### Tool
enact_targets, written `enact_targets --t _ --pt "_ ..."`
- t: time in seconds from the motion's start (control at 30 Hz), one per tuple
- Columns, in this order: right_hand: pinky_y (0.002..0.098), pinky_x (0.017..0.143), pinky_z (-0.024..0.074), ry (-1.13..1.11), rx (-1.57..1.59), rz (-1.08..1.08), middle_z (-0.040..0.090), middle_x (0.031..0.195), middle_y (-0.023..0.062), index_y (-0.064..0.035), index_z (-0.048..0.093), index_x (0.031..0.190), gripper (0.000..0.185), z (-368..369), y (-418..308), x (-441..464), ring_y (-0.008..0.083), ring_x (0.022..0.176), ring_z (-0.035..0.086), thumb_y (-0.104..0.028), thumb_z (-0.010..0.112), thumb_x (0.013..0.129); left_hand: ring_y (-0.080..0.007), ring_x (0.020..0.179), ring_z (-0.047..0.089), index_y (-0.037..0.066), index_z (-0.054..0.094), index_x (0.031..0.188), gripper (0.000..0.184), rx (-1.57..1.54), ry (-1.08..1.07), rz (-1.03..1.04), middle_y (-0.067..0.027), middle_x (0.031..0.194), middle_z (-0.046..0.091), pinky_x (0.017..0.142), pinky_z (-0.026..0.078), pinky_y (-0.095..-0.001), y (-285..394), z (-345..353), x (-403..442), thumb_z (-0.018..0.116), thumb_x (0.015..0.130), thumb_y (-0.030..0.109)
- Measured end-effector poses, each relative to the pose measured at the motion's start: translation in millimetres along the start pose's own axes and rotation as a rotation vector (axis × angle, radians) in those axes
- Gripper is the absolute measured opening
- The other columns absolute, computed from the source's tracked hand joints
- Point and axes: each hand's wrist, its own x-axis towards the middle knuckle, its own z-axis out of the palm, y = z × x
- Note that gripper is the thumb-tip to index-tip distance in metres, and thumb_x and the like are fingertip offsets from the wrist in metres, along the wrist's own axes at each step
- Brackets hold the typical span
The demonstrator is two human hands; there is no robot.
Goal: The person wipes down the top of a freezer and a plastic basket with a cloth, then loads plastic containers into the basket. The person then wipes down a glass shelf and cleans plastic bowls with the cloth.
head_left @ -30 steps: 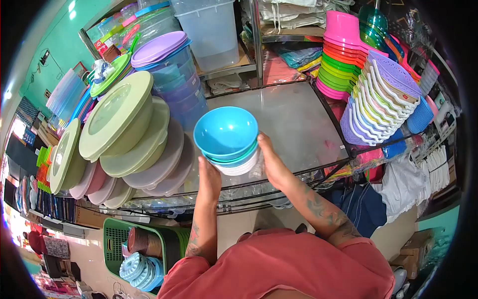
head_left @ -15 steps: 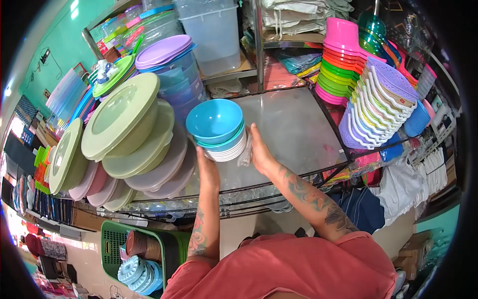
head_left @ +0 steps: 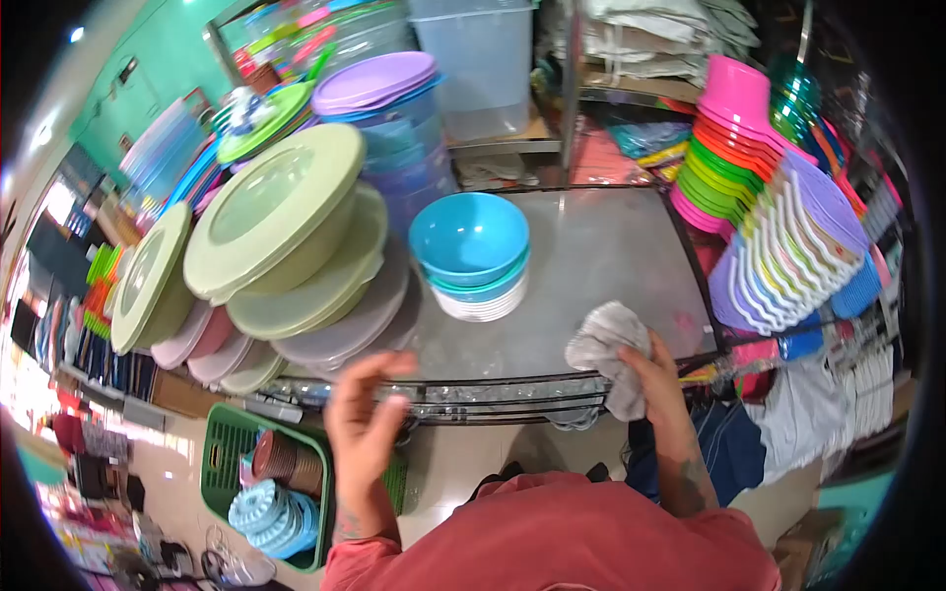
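A stack of bowls (head_left: 471, 246), blue on top and white below, stands upright on the grey shelf top (head_left: 591, 266). Neither hand touches it. My right hand (head_left: 652, 369) grips a crumpled grey cloth (head_left: 611, 350) over the shelf's front edge, to the right of the bowls. Held in the air left of centre, my left hand (head_left: 367, 419) is slightly blurred, its fingers apart and nothing in them. It is close to the lower lidded tubs (head_left: 345, 315).
Lidded green tubs (head_left: 281, 212) are piled on the left. Stacked baskets (head_left: 793, 251) and pink-topped dippers (head_left: 731, 103) stand at the right. A green crate (head_left: 222, 473) with blue moulds and brown pots sits on the floor at lower left.
Both hands have come away from the bowl stack, which now rests on the shelf. My left hand drew back toward me; my right hand moved right and toward me with the cloth.
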Motion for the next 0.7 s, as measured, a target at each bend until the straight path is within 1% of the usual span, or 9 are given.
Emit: enact_targets --t 0.03,0.1,0.17,0.27,0.37,0.5,0.53,0.63,0.7 --pt "0.0322 0.096 0.0532 -0.005 0.003 0.002 0.069 0.121 0.0098 0.0006 0.056 0.136 0.046 -5.5 2.6 -3.8 0.0174 0.11 0.068 -0.008 0.072 0.093 -0.025 0.118 0.063 -0.004 0.054 0.135 0.047 0.15 0.141 0.235 -0.0156 0.121 0.066 0.108 0.044 -0.0395 15.8 -16.0 1.7 0.069 0.091 0.005" --pt "0.032 0.097 0.0528 -0.001 0.008 -0.002 0.069 0.122 0.0094 0.0009 0.056 0.136 0.045 -13.0 6.0 -10.2 0.0171 0.111 0.067 -0.008 0.071 0.094 -0.0216 0.112 0.063 -0.003 0.054 0.135 0.043 0.375 0.46 0.493 -0.0142 0.117 0.065 0.102 0.048 -0.0374 46.1 -44.2 13.2 0.065 0.094 0.005" --pt "0.0319 0.096 0.0526 -0.014 0.018 -0.038 0.069 0.122 0.0089 0.0006 0.057 0.135 0.043 -2.5 6.5 -15.0 0.0166 0.11 0.067 -0.008 0.07 0.095 -0.0199 0.113 0.062 -0.003 0.053 0.137 0.044 0.47 0.819 0.341 -0.0143 0.121 0.064 0.097 0.052 -0.0361 82.2 -51.7 41.4 0.065 0.098 0.013" --pt "0.0303 0.094 0.0522 -0.024 -0.037 -0.045 0.069 0.121 0.0086 0.001 0.058 0.133 0.04 1.9 10.6 -16.1 0.015 0.107 0.067 -0.008 0.07 0.095 -0.0185 0.112 0.061 -0.001 0.055 0.138 0.048 -0.042 0.634 -0.002 -0.0101 0.128 0.06 0.101 0.051 -0.0381 96.6 -78.0 64.2 0.066 0.102 0.029" --pt "0.0288 0.094 0.0518 -0.069 -0.056 -0.052 0.069 0.12 0.0081 0.0005 0.059 0.13 0.037 -0.2 15.9 -13.3 0.0137 0.106 0.066 -0.008 0.07 0.096 -0.0227 0.12 0.061 0.003 0.055 0.139 0.052 -0.503 0.333 -0.23 -0.0115 0.134 0.058 0.102 0.053 -0.0405 80.5 -125.6 86.7 0.066 0.102 0.037" --pt "0.0286 0.094 0.0519 -0.071 -0.054 -0.097 0.069 0.119 0.008 0.0002 0.059 0.129 0.035 3.3 14.0 -15.1 0.0135 0.105 0.067 -0.007 0.069 0.096 -0.0265 0.127 0.057 0.005 0.051 0.142 0.057 -0.256 0.457 -0.292 -0.0124 0.136 0.056 0.107 0.05 -0.0465 105.0 -106.1 102.9 0.073 0.097 0.033" --pt "0.0296 0.096 0.0516 -0.076 -0.055 -0.086 0.068 0.122 0.0087 0.0004 0.058 0.132 0.037 1.9 15.3 -14.7 0.0145 0.109 0.066 -0.007 0.068 0.097 -0.0299 0.128 0.056 0.005 0.049 0.144 0.058 -0.281 0.493 -0.324 -0.0121 0.138 0.055 0.11 0.048 -0.053 106.4 -104.4 107.8 0.074 0.096 0.027" --pt "0.0304 0.098 0.0511 -0.065 -0.053 -0.095 0.067 0.126 0.0094 0.0003 0.056 0.134 0.039 2.8 18.5 -15.0 0.0154 0.112 0.065 -0.007 0.068 0.097 -0.0238 0.126 0.056 0.005 0.052 0.14 0.057 -0.354 0.422 -0.369 -0.0088 0.134 0.057 0.107 0.049 -0.0501 114.2 -110.2 114.3 0.079 0.091 0.02" --pt "0.0314 0.1 0.0505 -0.077 -0.056 -0.088 0.067 0.127 0.0097 0.0 0.056 0.135 0.041 3.1 20.7 -11.5 0.016 0.113 0.065 -0.008 0.068 0.097 -0.0267 0.126 0.059 0.004 0.055 0.135 0.052 -0.434 0.412 -0.276 -0.0102 0.13 0.062 0.108 0.048 -0.0531 121.7 -109.6 109.7 0.078 0.089 0.013"
